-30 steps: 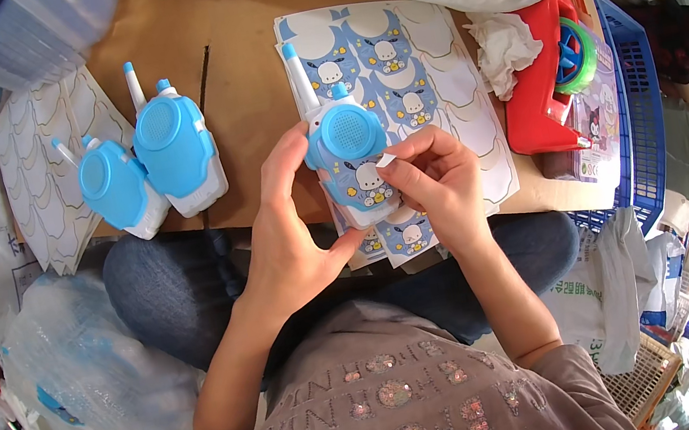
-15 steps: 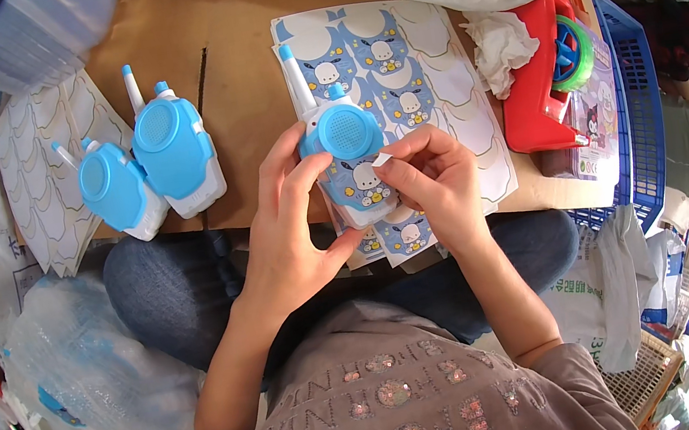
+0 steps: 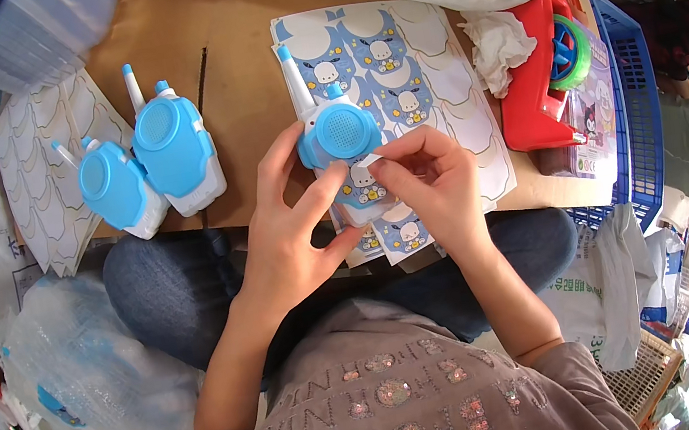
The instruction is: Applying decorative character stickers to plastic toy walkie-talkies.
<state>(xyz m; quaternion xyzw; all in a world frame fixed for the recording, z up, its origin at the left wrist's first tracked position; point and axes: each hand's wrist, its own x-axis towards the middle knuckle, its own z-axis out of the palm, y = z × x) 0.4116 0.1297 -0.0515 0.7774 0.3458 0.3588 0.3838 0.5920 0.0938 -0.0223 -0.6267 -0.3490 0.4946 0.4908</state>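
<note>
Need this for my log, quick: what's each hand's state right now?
Left hand: holding the blue-and-white toy walkie-talkie.
Right hand: closed, pinching a small white piece.

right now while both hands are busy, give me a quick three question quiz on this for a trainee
1. How many blue-and-white toy walkie-talkies are left of the left hand?
2. True or false: the red tape dispenser is right of the printed sticker sheet.
3. The right hand pinches: a) the green tape roll, b) a small white piece, c) a crumpled tissue?

Key: 1. Two; 2. True; 3. b
</note>
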